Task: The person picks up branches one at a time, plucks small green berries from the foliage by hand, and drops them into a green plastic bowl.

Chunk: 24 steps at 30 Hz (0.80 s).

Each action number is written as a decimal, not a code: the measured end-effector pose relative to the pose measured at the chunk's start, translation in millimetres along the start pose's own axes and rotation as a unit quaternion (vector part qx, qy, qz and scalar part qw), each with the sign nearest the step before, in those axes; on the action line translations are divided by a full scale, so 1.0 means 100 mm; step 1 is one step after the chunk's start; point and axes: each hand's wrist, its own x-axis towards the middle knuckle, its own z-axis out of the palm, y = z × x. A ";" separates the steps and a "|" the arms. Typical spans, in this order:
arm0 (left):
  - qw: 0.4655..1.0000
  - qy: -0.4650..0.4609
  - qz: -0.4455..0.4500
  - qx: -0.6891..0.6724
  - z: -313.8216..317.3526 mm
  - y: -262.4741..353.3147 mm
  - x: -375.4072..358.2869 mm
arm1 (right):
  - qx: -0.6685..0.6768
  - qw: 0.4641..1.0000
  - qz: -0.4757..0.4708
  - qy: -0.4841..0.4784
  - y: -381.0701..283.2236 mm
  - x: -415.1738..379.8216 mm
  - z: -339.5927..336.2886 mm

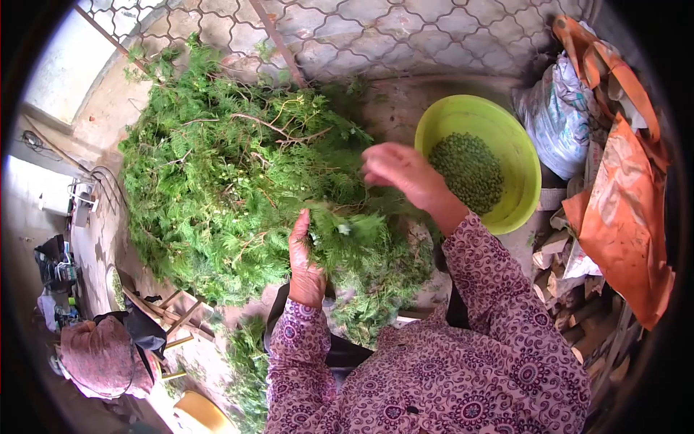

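My left hand is closed around a leafy evergreen branch, thumb raised along its near side. The branch's feathery green sprays are partly blurred. My right hand hovers above the branch's far side, left of a lime-green basin. Its fingers are curled together and somewhat blurred, so anything inside them is hidden. Small round green cones or seeds cover the basin's bottom. A large heap of cut evergreen branches lies beyond and left of my left hand.
A wavy metal grille borders the far side. On the right are a white woven sack, an orange sheet and stacked firewood. Another person is at lower left, near a yellow container and more cut branches.
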 end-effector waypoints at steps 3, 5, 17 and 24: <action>0.993 -0.052 0.103 0.022 -0.17 -0.01 0.09 | 0.009 0.998 -0.051 0.039 -0.06 -0.01 -0.12; 0.994 -0.017 0.100 0.026 -0.22 0.01 0.15 | 0.013 0.998 -0.054 0.023 -0.13 -0.08 -0.08; 0.992 0.115 0.015 0.043 0.12 -0.08 0.12 | -0.369 0.904 -0.216 0.013 0.02 -0.37 0.39; 0.991 0.119 0.009 0.065 0.15 -0.08 0.11 | -0.409 0.865 -0.275 0.097 0.13 -0.23 0.26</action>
